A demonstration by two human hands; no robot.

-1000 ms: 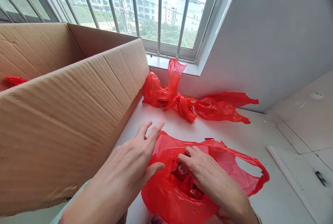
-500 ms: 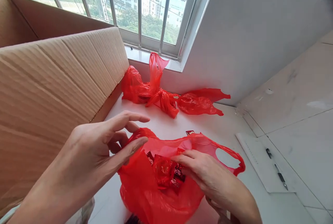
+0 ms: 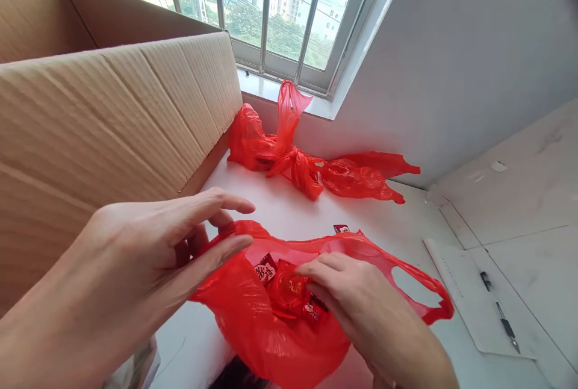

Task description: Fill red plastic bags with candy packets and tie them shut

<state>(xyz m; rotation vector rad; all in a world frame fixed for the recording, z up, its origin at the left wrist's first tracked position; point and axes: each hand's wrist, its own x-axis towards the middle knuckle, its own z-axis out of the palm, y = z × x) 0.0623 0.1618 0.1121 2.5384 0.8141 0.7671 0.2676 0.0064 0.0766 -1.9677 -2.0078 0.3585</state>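
Note:
A red plastic bag [image 3: 271,341] lies open on the white tabletop, its mouth facing up. Near the left of its rim, my left hand [image 3: 180,244] grips the plastic with its lower fingers, while thumb and index finger stand apart. Inside lie several small wrapped packets: a shiny red packet [image 3: 289,286] with gold marks, and a dark red packet [image 3: 265,268] with white characters. My right hand [image 3: 352,292] reaches into the bag, its fingers closed at the shiny red packet's edge; the fingertips are partly hidden. A bag handle [image 3: 445,304] loops out at the right.
A large cardboard box [image 3: 135,106] stands at left by the barred window [image 3: 289,21]. Tied red bags [image 3: 275,148] and a flat red bag [image 3: 361,178] lie along the wall. Right are a notepad [image 3: 474,317] and a pen [image 3: 508,329]. Something black and furry [image 3: 237,374] shows at the bottom.
The view has shifted, so the background sits farther right. My right hand stays in the bag at the packets, and the dark packet with white characters shows more fully. My left hand still holds the rim.

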